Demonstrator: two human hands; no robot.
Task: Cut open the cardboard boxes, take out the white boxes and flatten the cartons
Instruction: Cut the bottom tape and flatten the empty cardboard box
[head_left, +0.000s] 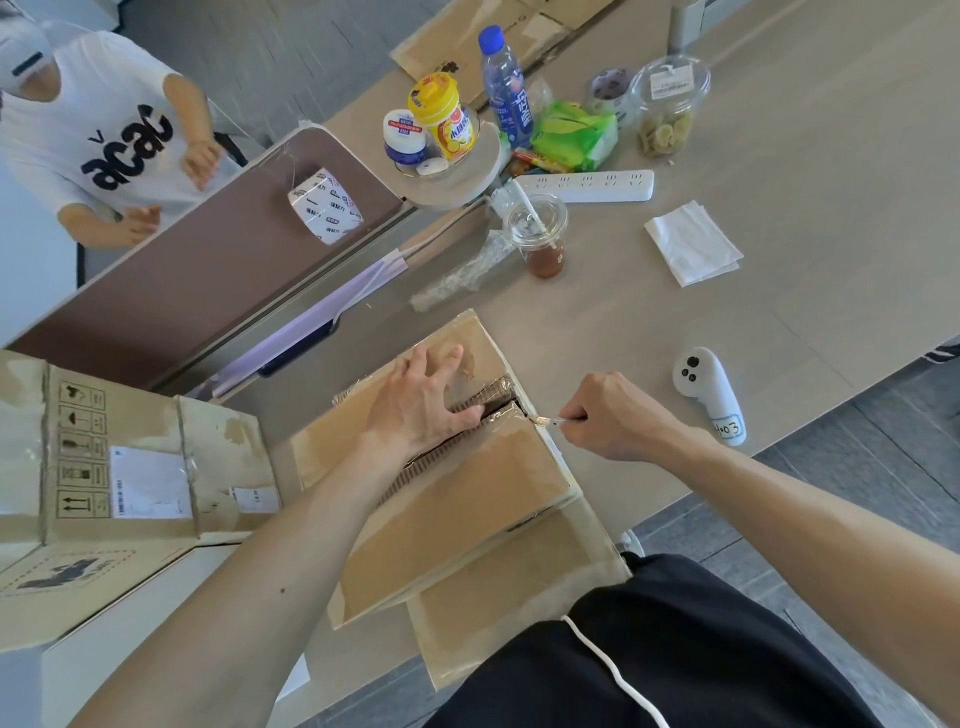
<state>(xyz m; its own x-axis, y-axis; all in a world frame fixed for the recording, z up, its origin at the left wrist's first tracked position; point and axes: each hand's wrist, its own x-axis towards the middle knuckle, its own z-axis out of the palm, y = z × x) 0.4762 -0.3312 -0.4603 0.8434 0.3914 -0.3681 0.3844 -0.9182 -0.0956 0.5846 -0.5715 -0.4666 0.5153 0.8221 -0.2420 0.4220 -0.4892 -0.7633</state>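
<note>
Pale wooden desk (779, 156) fills the view, with snacks and bottles crowded toward 12 o'clock. One cardboard box (457, 493) is placed near the centre, slightly toward 6 o'clock, and a second carton (130, 467) is seen at 9 o'clock.

The cutting step is judged to be in hand, as the flaps are not yet lifted and no white boxes are visible. The far flap is pressed by the left hand (421, 400), its fingers straight and spread. A small blade (545, 420), as it appears, is pinched by the fingers of the right hand (613, 415); its tip is pointed toward 9 o'clock and touches the taped seam (498, 408) at the box edge. The long axis of the seam is laid from 2 o'clock to 8 o'clock.

For the next move, the blade probably must be drawn along this seam toward 8 o'clock, and the left thumb, now beside the seam, should be kept away.
</note>
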